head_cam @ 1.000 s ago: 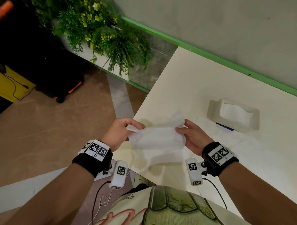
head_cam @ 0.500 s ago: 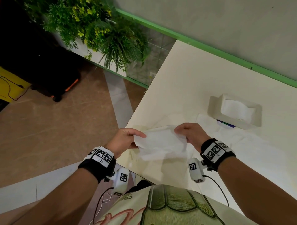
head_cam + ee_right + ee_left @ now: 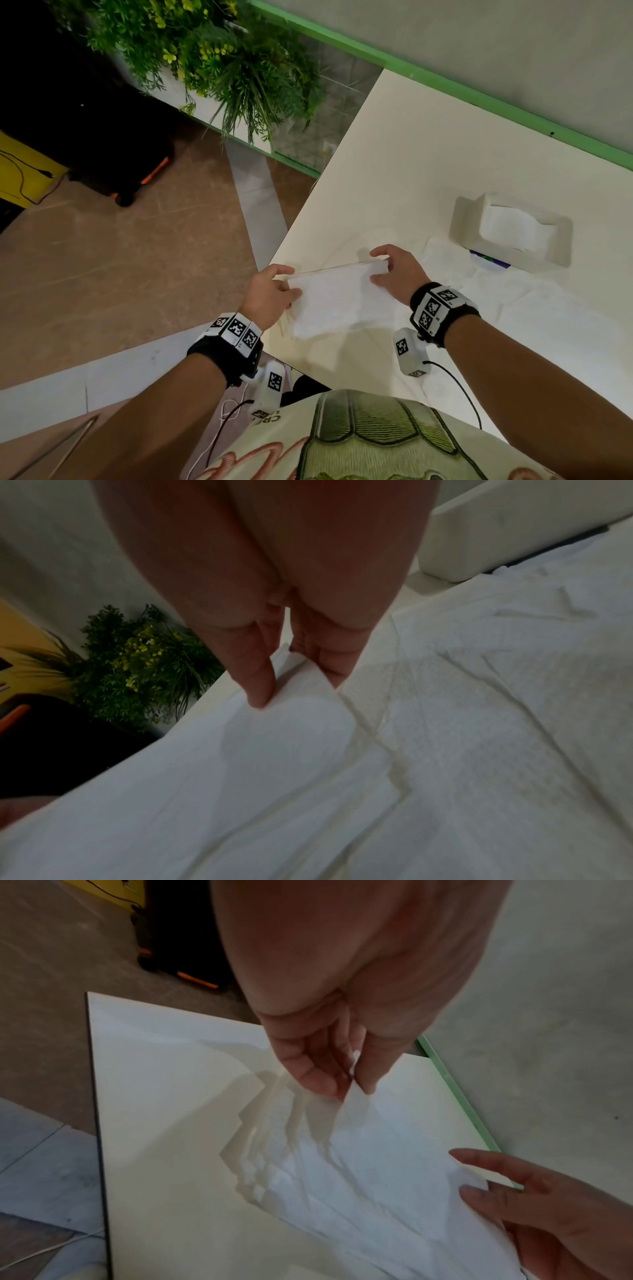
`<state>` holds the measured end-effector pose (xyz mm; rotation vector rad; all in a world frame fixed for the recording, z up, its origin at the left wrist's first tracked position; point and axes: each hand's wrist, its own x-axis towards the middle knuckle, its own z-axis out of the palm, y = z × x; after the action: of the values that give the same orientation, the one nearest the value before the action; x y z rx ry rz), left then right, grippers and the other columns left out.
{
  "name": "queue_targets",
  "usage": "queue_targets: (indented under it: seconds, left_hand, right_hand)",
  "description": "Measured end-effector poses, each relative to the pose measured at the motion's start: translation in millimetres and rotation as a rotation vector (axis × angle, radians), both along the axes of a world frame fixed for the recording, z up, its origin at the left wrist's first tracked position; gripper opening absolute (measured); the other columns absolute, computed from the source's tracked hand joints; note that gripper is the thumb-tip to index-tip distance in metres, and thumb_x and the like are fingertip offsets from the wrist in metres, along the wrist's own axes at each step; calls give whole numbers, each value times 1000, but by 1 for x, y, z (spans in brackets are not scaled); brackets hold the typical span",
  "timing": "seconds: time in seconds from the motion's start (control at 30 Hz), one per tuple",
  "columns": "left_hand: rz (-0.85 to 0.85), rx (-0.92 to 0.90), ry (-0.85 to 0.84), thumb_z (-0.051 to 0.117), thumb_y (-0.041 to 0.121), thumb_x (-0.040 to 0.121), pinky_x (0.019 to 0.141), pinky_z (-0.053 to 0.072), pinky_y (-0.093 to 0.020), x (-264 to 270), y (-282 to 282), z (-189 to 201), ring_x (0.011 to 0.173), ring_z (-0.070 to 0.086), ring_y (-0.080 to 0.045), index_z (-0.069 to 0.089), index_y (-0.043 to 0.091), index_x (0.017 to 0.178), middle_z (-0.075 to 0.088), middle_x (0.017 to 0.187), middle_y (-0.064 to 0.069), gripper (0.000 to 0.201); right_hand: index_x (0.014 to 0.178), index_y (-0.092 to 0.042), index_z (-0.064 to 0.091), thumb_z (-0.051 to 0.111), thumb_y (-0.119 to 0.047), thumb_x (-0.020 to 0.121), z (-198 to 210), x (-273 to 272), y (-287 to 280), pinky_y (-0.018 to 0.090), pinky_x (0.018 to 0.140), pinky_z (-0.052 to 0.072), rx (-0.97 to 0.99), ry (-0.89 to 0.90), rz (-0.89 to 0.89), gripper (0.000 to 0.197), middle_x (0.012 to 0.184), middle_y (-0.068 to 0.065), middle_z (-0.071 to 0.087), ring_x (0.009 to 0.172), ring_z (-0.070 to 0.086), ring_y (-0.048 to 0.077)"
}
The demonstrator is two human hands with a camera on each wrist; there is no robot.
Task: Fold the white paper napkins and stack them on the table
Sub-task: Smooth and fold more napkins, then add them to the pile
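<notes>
A white paper napkin hangs folded between both hands, just above the near left corner of the white table. My left hand pinches its left top corner between thumb and fingers, as the left wrist view shows. My right hand pinches the right top corner. The napkin drapes down from the fold toward the tabletop. Other white napkins lie spread flat on the table to the right, under and beyond my right wrist.
A white tissue box with a napkin showing in its opening stands at the right rear. The table's left edge drops to a brown floor. A plant planter and a black case stand at the left. A green-trimmed wall borders the table behind.
Both hands have lowered the napkin from mid-air toward the tabletop and moved it forward. Its loose upper flap is now folded down, and the top edge is straight.
</notes>
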<state>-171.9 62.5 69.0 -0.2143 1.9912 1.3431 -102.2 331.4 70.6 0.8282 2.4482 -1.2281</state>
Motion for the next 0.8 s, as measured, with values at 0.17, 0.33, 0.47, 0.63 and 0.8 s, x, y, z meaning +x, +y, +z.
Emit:
queue_targets:
  seconds: [0.17,0.33,0.47,0.63,0.8]
  left_hand:
    - [-59,-117,102,78,5,84,64,46,-25,2,3,-1,70,59,-17,63,22,111,61,80,-4,36]
    - [-119,-208,195,77,11,84,68,50,-29,5,3,-2,78,66,-18,60,21,115,66,87,0,36]
    - [-171,-332,273,74,21,88,77,53,-34,8,4,0,87,65,-22,60,19,119,65,87,7,35]
    - [-187,-552,408,67,28,93,88,44,-34,16,2,6,106,59,-27,54,18,131,58,124,-4,42]
    - [-200,-625,618,65,20,92,92,48,-44,52,17,21,107,58,-35,56,14,131,44,135,-12,40]
  right_hand:
    - [111,-27,61,74,-8,81,-2,0,-2,16,57,37,49,-2,8,38,80,-4,48,68,50,10]
    - [120,-20,60,68,-10,87,11,17,8,29,78,50,158,77,68,35,103,2,56,86,59,19]
    - [109,-17,63,68,-11,89,34,62,39,23,75,44,266,195,118,22,98,-1,58,80,58,16]
    - [82,-25,58,71,-22,85,33,181,77,28,63,45,328,151,304,14,74,-11,54,66,53,8]
    - [88,-25,64,74,-38,80,1,311,107,26,67,46,466,-35,409,18,88,-10,54,79,59,18]
